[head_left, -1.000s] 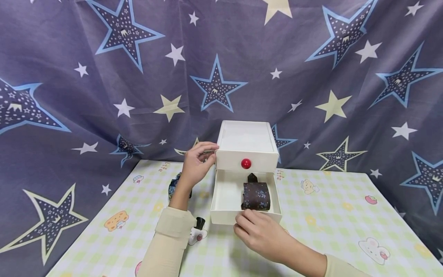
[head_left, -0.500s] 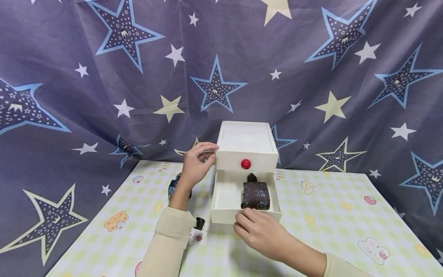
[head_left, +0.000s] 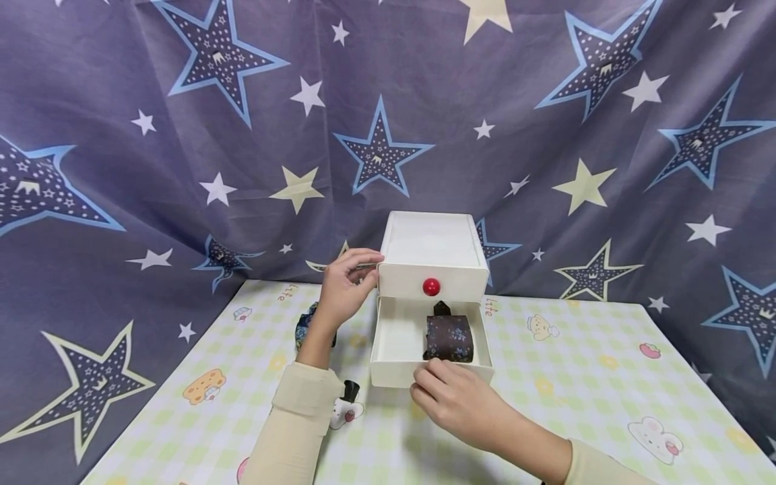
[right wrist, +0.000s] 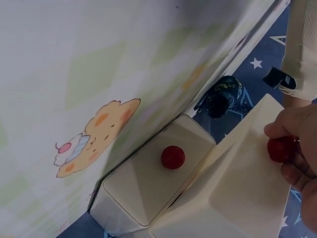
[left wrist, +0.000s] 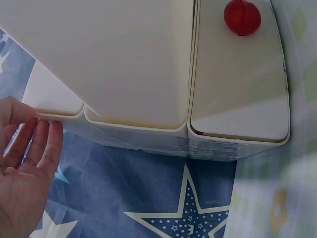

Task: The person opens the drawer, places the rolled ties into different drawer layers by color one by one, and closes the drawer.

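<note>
Currently the right hand (head_left: 457, 404) has its thumb and fingers curled closely around the red knob (right wrist: 281, 148) on the front of the middle drawer (head_left: 395, 374), as the right wrist view shows. That drawer stands pulled out from the white cabinet (head_left: 433, 239), and inside it lies a rolled dark tie (head_left: 450, 338) with small blue flowers, towards the right side and near the front wall, a black pointed end jutting out at the back. The left hand (head_left: 345, 289) rests against the upper left side of the cabinet, its thumb at the front edge and its fingers lightly bent and spread along the side wall, gripping nothing loose. Above the open drawer, the top drawer (head_left: 403, 281) sits closed with a round red handle (head_left: 431, 287); below it the bottom drawer (right wrist: 138, 191) is closed too, its own red ball (right wrist: 173, 157) clear of either hand. A second roll, the blue patterned one (head_left: 306, 327), lies on the surface (head_left: 582, 377) to the left of the cabinet, partly hidden behind the left forearm. Pale green checks and cartoon prints cover the surface, and behind everything hangs a purple-blue curtain (head_left: 509, 151) printed with stars. Both arms wear cream sleeves (head_left: 297, 417).
</note>
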Demonstrator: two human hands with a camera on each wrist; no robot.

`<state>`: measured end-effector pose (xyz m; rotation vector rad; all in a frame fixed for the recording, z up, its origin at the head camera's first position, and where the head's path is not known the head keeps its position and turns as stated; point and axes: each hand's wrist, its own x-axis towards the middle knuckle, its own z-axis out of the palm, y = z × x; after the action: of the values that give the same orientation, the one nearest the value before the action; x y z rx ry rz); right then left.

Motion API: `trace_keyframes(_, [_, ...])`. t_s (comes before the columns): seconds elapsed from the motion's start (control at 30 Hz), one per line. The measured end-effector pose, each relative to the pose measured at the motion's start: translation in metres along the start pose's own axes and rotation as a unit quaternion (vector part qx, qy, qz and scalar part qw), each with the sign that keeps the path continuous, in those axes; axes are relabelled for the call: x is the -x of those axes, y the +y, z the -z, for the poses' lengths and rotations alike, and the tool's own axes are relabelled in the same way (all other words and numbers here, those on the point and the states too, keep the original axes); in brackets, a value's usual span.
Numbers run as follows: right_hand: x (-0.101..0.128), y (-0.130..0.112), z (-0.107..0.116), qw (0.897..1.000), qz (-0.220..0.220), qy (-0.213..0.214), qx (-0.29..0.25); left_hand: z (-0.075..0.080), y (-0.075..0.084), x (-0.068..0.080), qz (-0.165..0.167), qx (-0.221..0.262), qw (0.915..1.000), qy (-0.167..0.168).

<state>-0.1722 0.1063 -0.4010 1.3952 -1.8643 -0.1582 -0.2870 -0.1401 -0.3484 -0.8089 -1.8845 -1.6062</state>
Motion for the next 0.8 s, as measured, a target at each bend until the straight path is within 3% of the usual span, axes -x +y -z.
trace_keyframes(0.17, [0.000, 0.003, 0.000, 1.000, -0.003, 0.000, 0.000, -0.001, 0.012, 0.000, -0.005, 0.000, 1.0000, 0.000])
trace_keyframes(0.8, [-0.007, 0.010, -0.003, 1.000, -0.016, 0.017, 0.009, -0.001, 0.018, 0.001, -0.009, -0.001, 1.0000, -0.002])
